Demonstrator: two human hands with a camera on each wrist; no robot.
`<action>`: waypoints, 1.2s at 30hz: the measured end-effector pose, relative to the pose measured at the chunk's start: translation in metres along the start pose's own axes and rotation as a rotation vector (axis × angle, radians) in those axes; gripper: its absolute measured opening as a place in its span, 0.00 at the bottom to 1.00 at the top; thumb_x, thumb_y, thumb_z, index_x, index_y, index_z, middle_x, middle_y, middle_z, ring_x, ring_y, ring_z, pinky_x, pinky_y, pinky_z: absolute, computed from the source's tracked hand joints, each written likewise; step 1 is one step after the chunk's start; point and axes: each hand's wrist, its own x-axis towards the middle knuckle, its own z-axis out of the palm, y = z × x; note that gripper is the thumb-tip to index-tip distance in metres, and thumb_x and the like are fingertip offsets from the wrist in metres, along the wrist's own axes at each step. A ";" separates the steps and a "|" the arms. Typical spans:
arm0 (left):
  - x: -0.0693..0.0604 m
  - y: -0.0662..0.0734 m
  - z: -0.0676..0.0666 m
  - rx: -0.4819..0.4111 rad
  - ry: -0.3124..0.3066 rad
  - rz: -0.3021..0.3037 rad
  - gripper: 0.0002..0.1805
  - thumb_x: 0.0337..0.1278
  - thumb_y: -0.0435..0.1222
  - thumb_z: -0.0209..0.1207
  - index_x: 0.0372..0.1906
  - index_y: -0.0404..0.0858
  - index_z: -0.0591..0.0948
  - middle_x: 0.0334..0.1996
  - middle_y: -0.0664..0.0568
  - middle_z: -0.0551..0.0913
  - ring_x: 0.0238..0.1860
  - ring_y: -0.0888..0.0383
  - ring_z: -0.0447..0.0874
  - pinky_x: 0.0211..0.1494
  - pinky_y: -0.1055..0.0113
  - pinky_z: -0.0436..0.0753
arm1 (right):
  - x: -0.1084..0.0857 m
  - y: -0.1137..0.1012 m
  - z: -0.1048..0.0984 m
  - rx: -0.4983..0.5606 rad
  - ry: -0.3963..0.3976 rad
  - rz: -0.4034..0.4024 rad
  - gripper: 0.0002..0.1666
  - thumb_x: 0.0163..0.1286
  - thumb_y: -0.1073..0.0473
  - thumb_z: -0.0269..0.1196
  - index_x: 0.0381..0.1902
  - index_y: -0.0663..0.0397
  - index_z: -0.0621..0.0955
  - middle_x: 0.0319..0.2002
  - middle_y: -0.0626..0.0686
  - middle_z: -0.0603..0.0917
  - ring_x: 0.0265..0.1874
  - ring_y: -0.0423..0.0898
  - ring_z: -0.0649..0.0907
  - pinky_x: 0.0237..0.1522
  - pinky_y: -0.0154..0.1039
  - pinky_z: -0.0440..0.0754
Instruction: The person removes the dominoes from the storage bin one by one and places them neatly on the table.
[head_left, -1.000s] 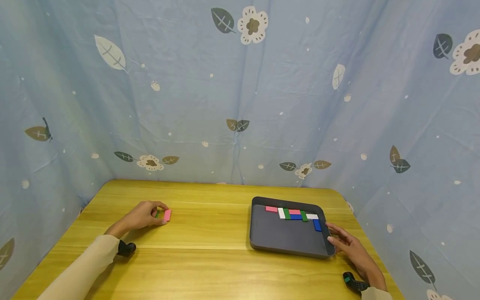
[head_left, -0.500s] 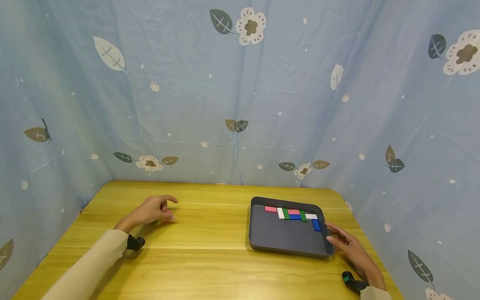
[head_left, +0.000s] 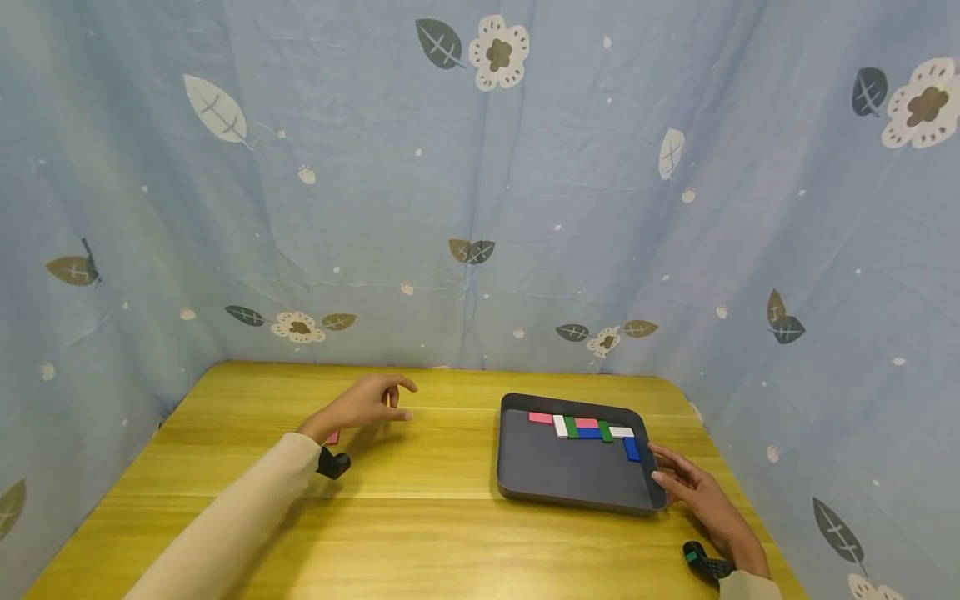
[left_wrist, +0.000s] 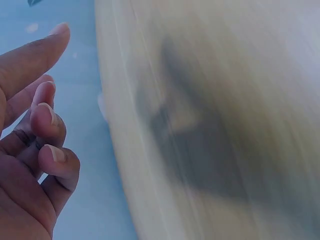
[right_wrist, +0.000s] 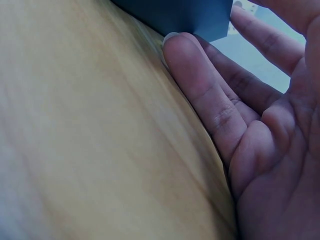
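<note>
Shifting left hand toward three o'clock, fingers apart; resting right hand, fingers apart, against tray. Leaving pink block lying at tray's nine o'clock, likely light, stiff; probably needing edge pinch.

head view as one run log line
left grip: empty, over yellow wooden table; right grip: at dark grey rectangular tray; inside: flat coloured blocks

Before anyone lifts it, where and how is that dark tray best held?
The tray is probably best held by its short side walls, one hand from each side: the right hand is at the right wall, and the left wall stands free for the left hand. Raised walls offer an edge; a level lift should keep the blocks from sliding.
</note>
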 end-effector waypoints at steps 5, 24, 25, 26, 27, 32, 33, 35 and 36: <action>0.021 0.017 0.012 -0.014 -0.023 0.039 0.23 0.63 0.46 0.71 0.60 0.42 0.83 0.29 0.58 0.79 0.24 0.61 0.73 0.33 0.65 0.74 | 0.001 0.002 -0.001 0.011 -0.006 -0.004 0.38 0.75 0.45 0.64 0.79 0.39 0.67 0.73 0.60 0.68 0.55 0.53 0.79 0.43 0.47 0.83; 0.085 0.069 0.054 -0.027 -0.075 0.134 0.22 0.66 0.46 0.68 0.60 0.42 0.83 0.29 0.58 0.80 0.25 0.62 0.74 0.36 0.65 0.76 | 0.002 0.003 -0.002 0.005 -0.003 -0.025 0.38 0.76 0.46 0.64 0.79 0.40 0.67 0.73 0.61 0.68 0.54 0.51 0.80 0.42 0.47 0.84; 0.088 0.072 0.056 -0.034 -0.079 0.133 0.22 0.66 0.45 0.68 0.60 0.42 0.83 0.29 0.58 0.81 0.26 0.62 0.74 0.36 0.65 0.75 | 0.002 0.003 -0.002 0.007 -0.004 -0.027 0.37 0.76 0.46 0.64 0.79 0.40 0.67 0.73 0.61 0.68 0.54 0.51 0.80 0.42 0.47 0.84; 0.091 0.074 0.059 -0.037 -0.082 0.132 0.22 0.66 0.46 0.68 0.60 0.43 0.83 0.29 0.58 0.81 0.26 0.63 0.74 0.36 0.66 0.75 | 0.001 0.002 -0.002 0.008 -0.003 -0.026 0.37 0.76 0.46 0.64 0.79 0.40 0.67 0.73 0.60 0.68 0.53 0.51 0.80 0.42 0.47 0.84; 0.093 0.077 0.061 -0.041 -0.085 0.134 0.21 0.66 0.46 0.68 0.60 0.43 0.83 0.29 0.58 0.81 0.25 0.63 0.74 0.36 0.66 0.75 | 0.001 0.002 -0.002 0.001 -0.010 -0.032 0.38 0.76 0.46 0.64 0.79 0.41 0.66 0.73 0.62 0.68 0.53 0.51 0.80 0.42 0.47 0.84; 0.107 0.092 0.071 -0.050 -0.107 0.157 0.21 0.66 0.47 0.68 0.60 0.46 0.83 0.29 0.58 0.81 0.24 0.63 0.73 0.35 0.68 0.74 | 0.001 0.003 -0.001 0.001 -0.004 -0.018 0.38 0.76 0.46 0.64 0.79 0.41 0.66 0.73 0.61 0.68 0.54 0.51 0.80 0.42 0.47 0.83; 0.110 0.095 0.073 -0.059 -0.113 0.163 0.21 0.66 0.47 0.68 0.60 0.46 0.83 0.28 0.57 0.81 0.24 0.63 0.73 0.34 0.68 0.73 | 0.001 0.003 -0.001 -0.002 -0.007 -0.018 0.38 0.76 0.46 0.64 0.79 0.41 0.66 0.73 0.61 0.68 0.54 0.51 0.80 0.42 0.47 0.83; 0.115 0.101 0.076 -0.081 -0.124 0.172 0.20 0.66 0.46 0.68 0.60 0.46 0.83 0.28 0.56 0.81 0.24 0.63 0.73 0.34 0.68 0.73 | 0.001 0.003 -0.001 0.007 -0.003 -0.011 0.38 0.75 0.45 0.65 0.79 0.40 0.66 0.73 0.60 0.68 0.55 0.51 0.79 0.42 0.47 0.83; 0.118 0.104 0.078 -0.090 -0.129 0.178 0.20 0.66 0.46 0.68 0.59 0.45 0.83 0.28 0.56 0.81 0.24 0.62 0.73 0.34 0.69 0.72 | 0.001 0.002 -0.001 0.009 -0.004 -0.012 0.38 0.75 0.45 0.65 0.79 0.40 0.66 0.73 0.60 0.68 0.55 0.51 0.80 0.42 0.47 0.83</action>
